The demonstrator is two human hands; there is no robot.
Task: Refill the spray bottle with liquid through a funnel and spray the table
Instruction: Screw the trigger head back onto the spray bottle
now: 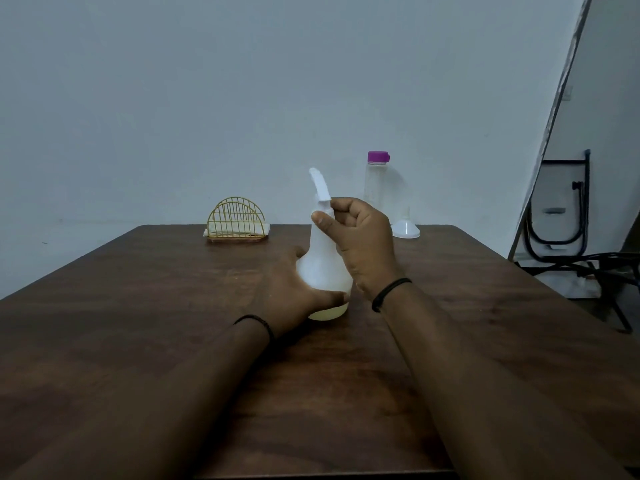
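I have the spray bottle [323,271] standing near the middle of the table [138,306], and both hands are on it. My left hand [287,289] cups the wide lower body from the left, fingers wrapped round its far side and thumb across the near side. My right hand [360,237] is curled round the neck, just under the white spray head [320,185], which sticks up and tilts left.

There is only a thin layer of yellowish liquid at the very bottom, so I judge the bottle light and easy to tip; the hand low on the body is what keeps it planted. The plastic looks thin and translucent, likely to give if squeezed hard, so a firm but gentle hold on the belly suits it. The neck is the stiff part and the right place to grip for twisting the head off. From here I cannot quite tell whether my right fingers are on the collar itself or just below it.

Far right on the table stands a clear bottle [375,181] with a purple cap [378,156]; it looks nearly empty, though the light is poor. Just to its right, the white funnel [405,228] sits mouth down, well within reach. A wire napkin holder [237,220] sits at the far left edge.
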